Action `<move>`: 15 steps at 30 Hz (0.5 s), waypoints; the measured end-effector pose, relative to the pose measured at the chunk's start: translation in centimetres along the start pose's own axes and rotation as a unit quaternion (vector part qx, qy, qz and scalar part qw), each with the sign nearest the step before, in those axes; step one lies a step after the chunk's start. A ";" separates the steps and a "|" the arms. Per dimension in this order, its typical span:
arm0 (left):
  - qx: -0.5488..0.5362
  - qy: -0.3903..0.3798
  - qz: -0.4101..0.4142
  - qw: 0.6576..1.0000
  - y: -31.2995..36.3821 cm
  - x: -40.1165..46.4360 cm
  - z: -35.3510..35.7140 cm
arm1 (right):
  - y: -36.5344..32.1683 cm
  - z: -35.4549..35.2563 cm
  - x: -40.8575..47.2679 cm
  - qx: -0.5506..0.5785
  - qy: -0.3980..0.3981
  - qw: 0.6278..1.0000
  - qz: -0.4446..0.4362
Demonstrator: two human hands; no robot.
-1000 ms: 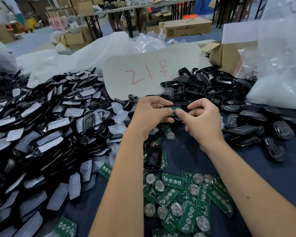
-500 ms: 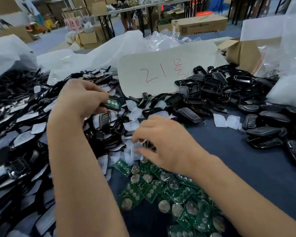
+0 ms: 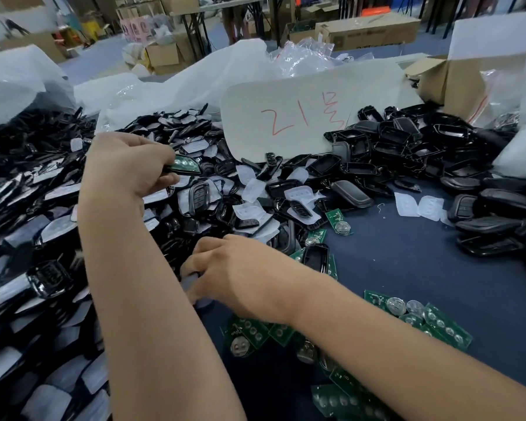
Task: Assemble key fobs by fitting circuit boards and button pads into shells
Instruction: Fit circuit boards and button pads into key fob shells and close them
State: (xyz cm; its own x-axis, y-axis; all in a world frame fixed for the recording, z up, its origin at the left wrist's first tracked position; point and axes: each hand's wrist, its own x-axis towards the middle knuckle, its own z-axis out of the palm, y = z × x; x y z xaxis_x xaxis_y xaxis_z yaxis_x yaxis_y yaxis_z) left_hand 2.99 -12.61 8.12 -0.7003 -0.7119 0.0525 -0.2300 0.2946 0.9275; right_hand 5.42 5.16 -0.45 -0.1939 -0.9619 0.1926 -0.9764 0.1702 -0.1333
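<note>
Since half a second ago, right hand [image 3: 243, 281] has dropped lower, toward the near side of the left-hand pile [image 3: 43, 238] of shells and button pads; left hand [image 3: 128, 165] barely shifted. Left hand pinches shell with board fitted [image 3: 184, 166], held above the pile, green face showing. Right hand is palm-down, fingers curled into the pile edge over a pale pad; whether they have it, I cannot tell. Judgement: pads are soft, light and floppy, so take one by its rim. Loose boards [image 3: 422, 317] lie at the surface's near edge.
</note>
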 end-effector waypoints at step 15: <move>-0.035 -0.163 0.009 0.986 0.0 -1.1 5.2 | 4.9 -2.5 -6.8 0.256 0.323 0.895 0.170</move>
State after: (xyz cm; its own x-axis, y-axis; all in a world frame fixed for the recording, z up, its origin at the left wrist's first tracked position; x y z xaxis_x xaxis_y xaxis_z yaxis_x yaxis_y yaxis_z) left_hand 0.24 -8.51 6.09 -0.8863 -0.4613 -0.0410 -0.1760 0.2537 0.9511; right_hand 1.72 13.11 0.05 -0.6475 -0.5206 0.5565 -0.7110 0.1498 -0.6871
